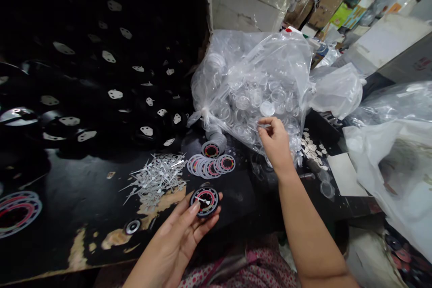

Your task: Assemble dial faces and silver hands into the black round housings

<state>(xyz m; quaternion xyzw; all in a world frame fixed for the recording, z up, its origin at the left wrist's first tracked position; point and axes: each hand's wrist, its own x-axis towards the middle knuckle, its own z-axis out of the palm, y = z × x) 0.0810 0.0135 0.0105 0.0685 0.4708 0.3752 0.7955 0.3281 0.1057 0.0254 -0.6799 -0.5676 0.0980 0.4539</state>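
Nearest, a pink dotted cloth point(266, 256) shows below the edge of the black worktop point(74, 189). Above it, my left hand point(180, 229), palm up, holds a round gauge point(204, 202): the fingers close on its rim, the thumb lies at the left of the face, and the black dial, with red and white scale and white pointer, is turned upward. To the left, a small black-and-silver ring point(132, 226) lies beside patches of worn finish; farther left are larger-looking printed discs point(20, 213). Just beyond the gauge: a loose heap of pale pointers point(157, 180) to the left, an overlapping row of dial discs point(211, 167) ahead and, behind the row, a leaning stack point(212, 149) of the same.

My right hand point(275, 139) is at the near side of a clear plastic bag point(263, 54) of transparent round covers point(267, 108); its fingers bend narrowly toward the thumb, and I cannot tell whether they hold a cover. Right of the bag, small white pieces point(313, 148) lie near a white card point(347, 175). Farthest, a pale carton point(243, 0) and piled boxes point(324, 6).
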